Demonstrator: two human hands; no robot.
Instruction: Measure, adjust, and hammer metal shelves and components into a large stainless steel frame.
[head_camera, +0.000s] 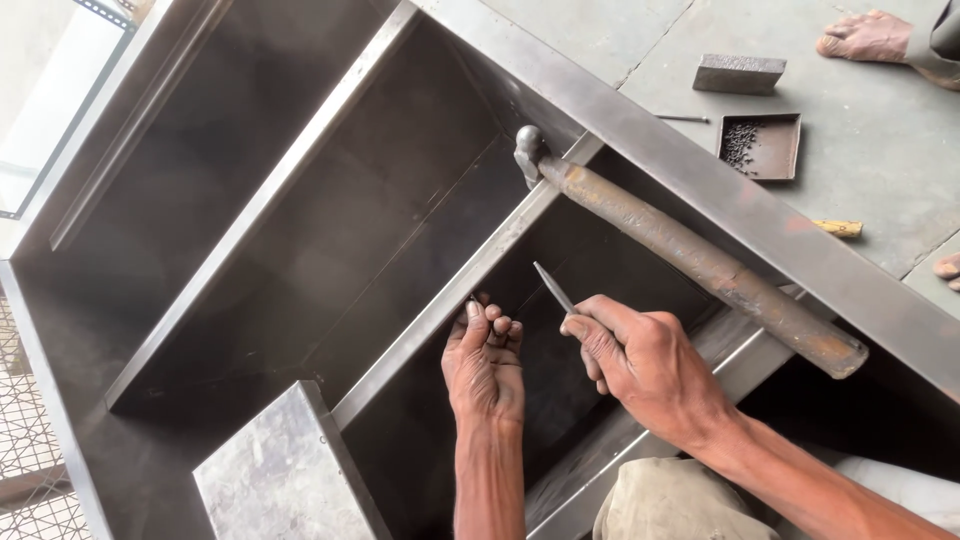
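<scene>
1. Two bare hands are working inside a dark sheet-metal cabinet (690, 170) lying on its back, right at the thin divider strip (440, 300) running diagonally between compartments.

2. The left hand (485, 365) is pressing up against the divider edge, fingers curled and bunched at the lip. Looks like it's pinching something tiny there, maybe a rivet, but it's too small to say for sure.

3. The right hand (645, 360) is gripping a slim pointed metal punch (553, 287), thumb and fingers closed on the shank, tip angling up and left toward the divider, close to the left fingertips but not touching them.

4. A hammer (690, 255) with a rough, rusty-looking handle is resting across the cabinet, its head (528, 152) sitting on the divider near the frame rail, handle end hanging over the lower compartment. Nobody's holding it.

5. Out on the concrete floor (600, 40): a small square tray (762, 147) of little dark bits, a grey block (740, 73) beside it, a loose nail-like rod (683, 118). Somebody else's bare foot (868, 36) is showing top right.

6. Judging by this, he's lining up the punch on a spot on the divider. The next move probably calls for keeping that tip dead still, since the right hand would have to trade grips or the left let go to grab the hammer.
</scene>
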